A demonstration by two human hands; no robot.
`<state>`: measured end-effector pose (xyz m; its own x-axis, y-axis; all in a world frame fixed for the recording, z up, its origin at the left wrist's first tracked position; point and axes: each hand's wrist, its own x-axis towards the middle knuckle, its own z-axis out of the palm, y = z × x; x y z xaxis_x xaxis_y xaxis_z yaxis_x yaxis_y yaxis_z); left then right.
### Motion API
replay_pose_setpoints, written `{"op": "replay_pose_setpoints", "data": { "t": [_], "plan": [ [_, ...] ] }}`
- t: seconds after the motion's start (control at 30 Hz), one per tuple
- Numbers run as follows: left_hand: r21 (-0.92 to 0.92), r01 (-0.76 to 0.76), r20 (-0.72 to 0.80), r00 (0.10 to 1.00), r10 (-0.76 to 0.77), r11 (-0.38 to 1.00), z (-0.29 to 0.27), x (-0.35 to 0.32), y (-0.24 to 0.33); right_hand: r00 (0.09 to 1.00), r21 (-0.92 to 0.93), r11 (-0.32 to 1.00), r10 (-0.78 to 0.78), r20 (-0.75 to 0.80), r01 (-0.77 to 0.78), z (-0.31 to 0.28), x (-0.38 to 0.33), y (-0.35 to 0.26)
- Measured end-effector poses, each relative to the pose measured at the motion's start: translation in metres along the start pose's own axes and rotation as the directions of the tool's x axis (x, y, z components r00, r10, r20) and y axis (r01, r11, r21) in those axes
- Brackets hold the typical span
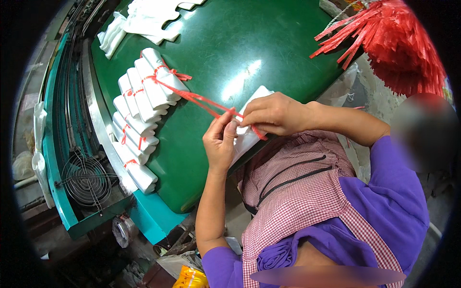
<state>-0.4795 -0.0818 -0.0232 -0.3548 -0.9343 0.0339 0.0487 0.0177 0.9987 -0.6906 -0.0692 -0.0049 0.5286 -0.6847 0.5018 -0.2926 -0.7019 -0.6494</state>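
A white bundle (244, 142) that looks like folded plastic bags lies under my hands at the near edge of the green tabletop (206, 57). Over it, my left hand (222, 143) pinches a red plastic strip (199, 99) between thumb and fingers. My right hand (276, 114) is closed on the same strip, just to the right, its palm over the bundle's upper part. Lengths of the strip stretch left toward a row of white rolls (156, 91), several of them bound with red ties. A short red end hangs below my right fingers.
More flat white bags (149, 21) lie at the far left of the tabletop. A thick bunch of red strips (398, 48) hangs at the far right. Along the left runs a teal machine frame (55, 168) with a round wire guard (85, 177).
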Motion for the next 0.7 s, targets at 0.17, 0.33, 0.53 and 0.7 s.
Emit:
{"op": "replay_pose_setpoints", "data": {
  "t": [0.17,0.33,0.53,0.7],
  "plan": [
    [0.085,-0.011,-0.009,1.000,0.012,0.996,-0.004,-0.001,0.005,0.976,-0.098,0.978,-0.167,0.141,0.182,0.003,0.005,-0.004],
    [0.064,0.042,-0.027,0.999,-0.041,0.997,-0.003,-0.001,-0.002,0.985,-0.138,0.979,-0.140,0.096,0.153,-0.002,0.011,-0.025],
    [0.221,-0.090,0.025,0.996,0.087,0.971,-0.002,0.001,-0.008,0.732,0.513,0.539,0.600,0.324,-0.668,-0.003,0.021,-0.017],
    [0.535,-0.450,0.178,0.888,0.425,0.715,0.011,-0.007,0.001,0.712,0.635,0.431,0.642,0.283,-0.641,0.002,0.018,0.000]
  ]
}}
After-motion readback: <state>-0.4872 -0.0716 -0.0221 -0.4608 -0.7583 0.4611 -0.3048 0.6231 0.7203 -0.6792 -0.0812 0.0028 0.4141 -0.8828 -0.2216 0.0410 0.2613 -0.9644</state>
